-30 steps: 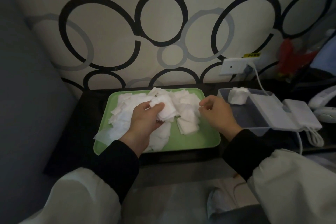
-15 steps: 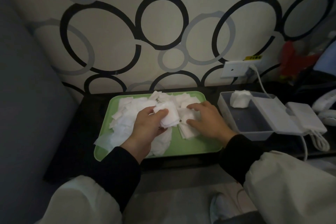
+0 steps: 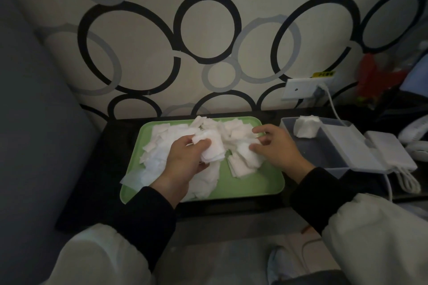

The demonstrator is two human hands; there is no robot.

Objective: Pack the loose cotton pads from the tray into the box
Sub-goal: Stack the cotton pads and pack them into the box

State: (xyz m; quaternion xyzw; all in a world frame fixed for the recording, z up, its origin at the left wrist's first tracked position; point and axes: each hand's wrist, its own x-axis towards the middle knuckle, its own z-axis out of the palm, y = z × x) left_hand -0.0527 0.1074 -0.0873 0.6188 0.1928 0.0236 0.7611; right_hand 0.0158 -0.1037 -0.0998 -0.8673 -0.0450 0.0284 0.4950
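Observation:
A green tray (image 3: 243, 186) on the dark table holds a heap of loose white cotton pads (image 3: 159, 143). My left hand (image 3: 185, 162) grips a small stack of pads (image 3: 212, 147) above the middle of the tray. My right hand (image 3: 275, 148) hovers over the pads at the tray's right side, fingers curled and spread, touching the top pads. To the right stands the grey box (image 3: 324, 155) with its lid open, and a bunch of pads (image 3: 305, 126) lies in its far corner.
The box's lid (image 3: 361, 146) lies flat to the right, beside a white adapter (image 3: 391, 152) with a coiled cable. A wall socket (image 3: 301, 88) with a plugged cable is behind the box. A grey sofa side fills the left. A white shoe (image 3: 278, 264) is on the floor.
My right hand came from near the box back over the tray's pads and now reaches into the heap. My left hand keeps hold of its stack, barely shifted.

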